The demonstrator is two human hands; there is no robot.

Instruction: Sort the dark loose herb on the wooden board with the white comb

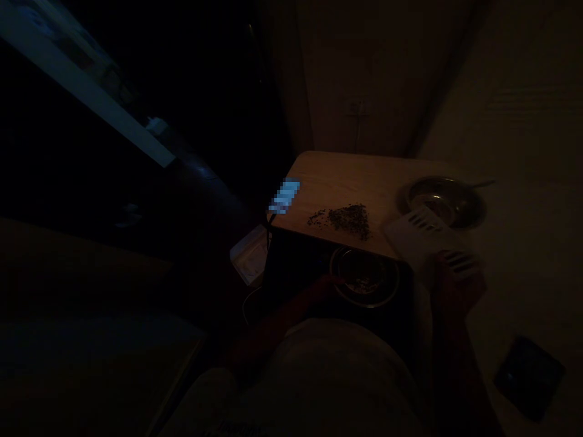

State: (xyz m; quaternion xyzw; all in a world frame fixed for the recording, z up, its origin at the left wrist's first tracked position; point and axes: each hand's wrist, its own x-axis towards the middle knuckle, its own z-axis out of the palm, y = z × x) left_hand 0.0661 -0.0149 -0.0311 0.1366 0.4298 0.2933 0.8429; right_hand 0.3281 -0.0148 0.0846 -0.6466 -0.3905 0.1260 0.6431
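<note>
The view is very dark. My left hand point(332, 282) is closed on the near left rim of a round shallow dish point(394, 285), held low in front of my body below the table edge. Some small bits lie in the dish. My right hand point(458, 285) grips a pale flat slotted piece point(410, 237), with rows of slots at both ends, tilted beside the table's right front corner. A loose heap of small dark bits point(348, 220) lies on the wooden tabletop point(350, 176). Behind the slotted piece stands a shiny metal bowl point(471, 203), partly covered by it.
A bright pixelated rectangle point(285, 195) sits at the table's left edge. Below it is a pale box-like container point(249, 258). A dark square object point(529, 377) lies at the lower right. A wall socket point(357, 106) with a cord is behind the table.
</note>
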